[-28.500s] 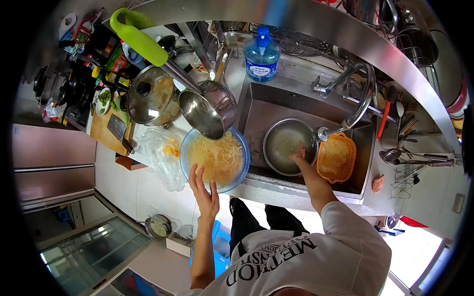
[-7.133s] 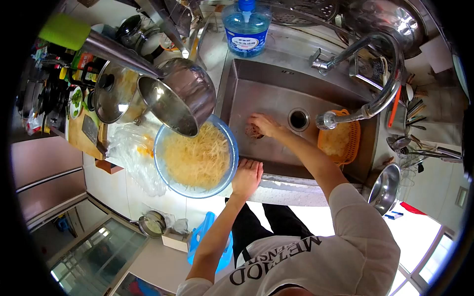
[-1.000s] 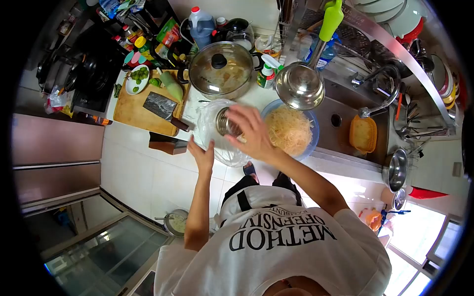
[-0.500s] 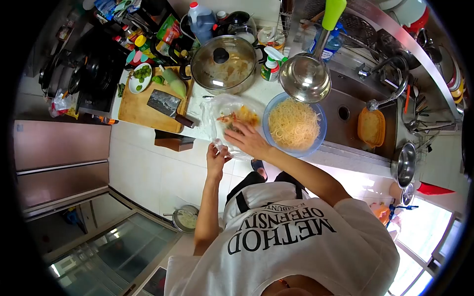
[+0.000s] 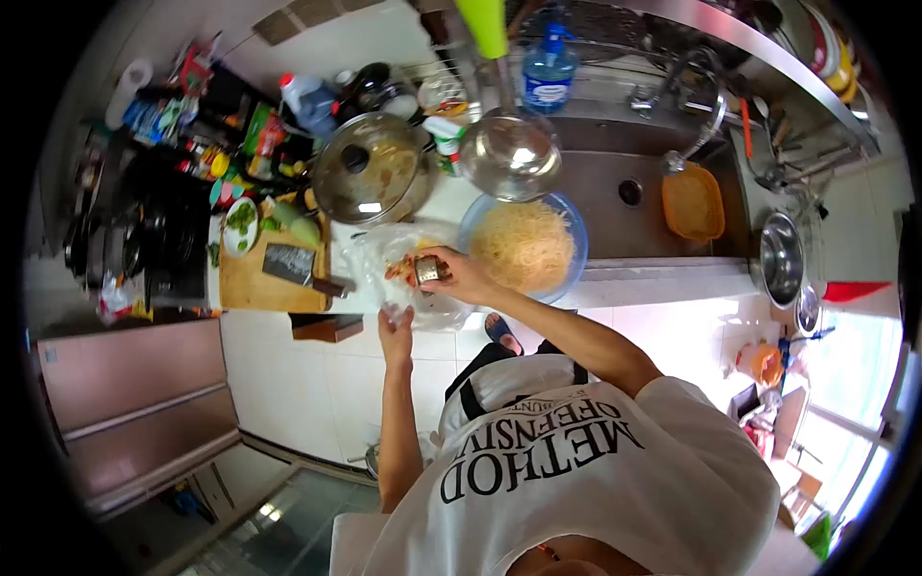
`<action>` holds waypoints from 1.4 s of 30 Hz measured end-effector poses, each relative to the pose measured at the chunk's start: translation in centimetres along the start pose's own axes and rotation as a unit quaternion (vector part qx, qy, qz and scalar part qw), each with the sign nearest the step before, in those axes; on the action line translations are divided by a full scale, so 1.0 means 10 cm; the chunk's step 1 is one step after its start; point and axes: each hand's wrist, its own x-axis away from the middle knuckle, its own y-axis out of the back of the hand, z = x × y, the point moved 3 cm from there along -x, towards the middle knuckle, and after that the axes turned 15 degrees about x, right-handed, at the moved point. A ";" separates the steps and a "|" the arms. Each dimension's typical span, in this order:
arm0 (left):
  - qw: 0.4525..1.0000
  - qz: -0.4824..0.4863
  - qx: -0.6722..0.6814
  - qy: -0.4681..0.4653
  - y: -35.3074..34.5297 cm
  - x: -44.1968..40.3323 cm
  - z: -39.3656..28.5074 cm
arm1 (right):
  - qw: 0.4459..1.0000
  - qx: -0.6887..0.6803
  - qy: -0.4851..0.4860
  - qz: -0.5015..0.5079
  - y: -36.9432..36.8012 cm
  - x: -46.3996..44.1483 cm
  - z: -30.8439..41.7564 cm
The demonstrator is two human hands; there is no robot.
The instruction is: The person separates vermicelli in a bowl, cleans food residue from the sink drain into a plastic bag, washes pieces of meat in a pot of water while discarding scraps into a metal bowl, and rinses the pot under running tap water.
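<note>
My right hand (image 5: 465, 279) is closed around a small silvery metal object (image 5: 429, 270), whose kind I cannot make out. It is held over a clear plastic bag (image 5: 363, 257) spread at the counter's front edge, with reddish and yellow scraps (image 5: 399, 272) on it. At the bag's near edge, my left hand (image 5: 395, 336) pinches the plastic. Just right of the bag stands a blue bowl (image 5: 580, 252) heaped with pale yellow shreds (image 5: 523, 246).
A cleaver (image 5: 294, 264) lies on the wooden cutting board (image 5: 252, 288), near a plate of green pieces (image 5: 240, 228). Behind the bag is a lidded glass pot (image 5: 373, 171). A ladle (image 5: 510, 157) hangs above the bowl; the sink (image 5: 600, 178) holds an orange basket (image 5: 692, 204).
My right hand was spread over the scraps and now grips the silvery object, exposing more scraps. My left hand stays at the bag's edge. The whole view has shifted.
</note>
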 end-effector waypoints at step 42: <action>0.917 -0.042 -0.323 -0.231 -1.40 1.39 0.34 | 0.892 0.361 -0.268 0.047 2.03 1.60 -5.24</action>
